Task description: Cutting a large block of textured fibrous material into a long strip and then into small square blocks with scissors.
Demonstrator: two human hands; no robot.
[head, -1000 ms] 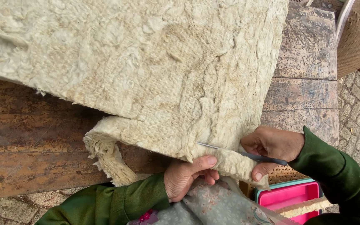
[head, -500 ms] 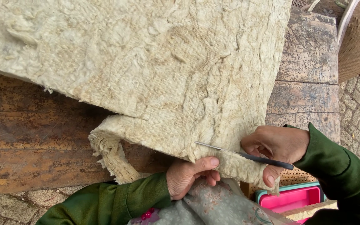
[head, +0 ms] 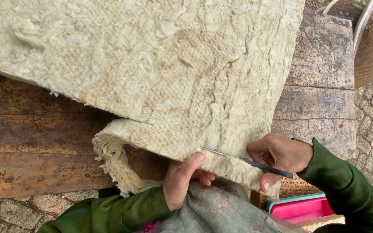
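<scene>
Right hand [head: 281, 156] pinching hooked needle [head: 247, 161]; left hand [head: 182, 181] gripping felted mat [head: 160, 73].

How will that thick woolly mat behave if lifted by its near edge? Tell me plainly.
The woolly mat would probably flop rather than hold flat: its frayed corner already folds under. It looks thick and dense, so likely heavy. The fuzzy surface should not slip from the left hand.

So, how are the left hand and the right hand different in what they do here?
The left hand pinches the edge of the thick cream fibre mat from below, thumb on top, and holds no tool. The right hand holds a thin metal tool with a dark handle, which lies across the mat's edge. The left hand points up; the right hand comes in from the side. Both have green sleeves.
</scene>
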